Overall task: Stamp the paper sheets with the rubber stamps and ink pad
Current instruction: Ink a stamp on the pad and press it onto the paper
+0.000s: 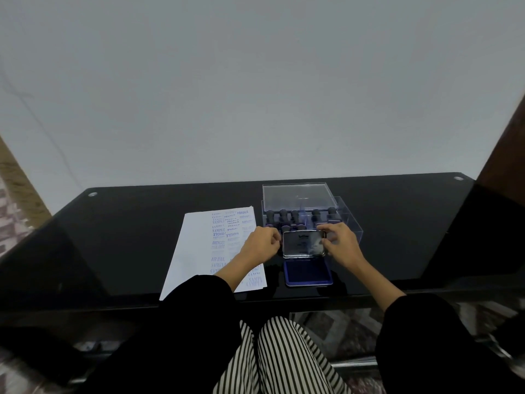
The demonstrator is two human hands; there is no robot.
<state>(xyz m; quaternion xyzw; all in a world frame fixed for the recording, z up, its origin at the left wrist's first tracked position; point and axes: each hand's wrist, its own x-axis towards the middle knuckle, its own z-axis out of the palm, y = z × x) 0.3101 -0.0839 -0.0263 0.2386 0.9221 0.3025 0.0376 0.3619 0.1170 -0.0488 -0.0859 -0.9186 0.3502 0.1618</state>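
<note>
A blue ink pad (308, 273) lies open on the black glass table, its metal lid (303, 243) raised upright behind it. My left hand (262, 244) grips the lid's left edge and my right hand (339, 245) grips its right edge and top corner. Left of the pad lie white paper sheets (196, 251) covered with several blue stamp prints. Behind the lid stands a clear plastic box (348, 220) holding several dark-handled rubber stamps (284, 216).
The box's clear lid (299, 194) leans open at the back. The table's front edge (199, 304) runs just before my striped knees. A white wall rises behind the table, and a dark wooden panel (505, 155) stands at the right.
</note>
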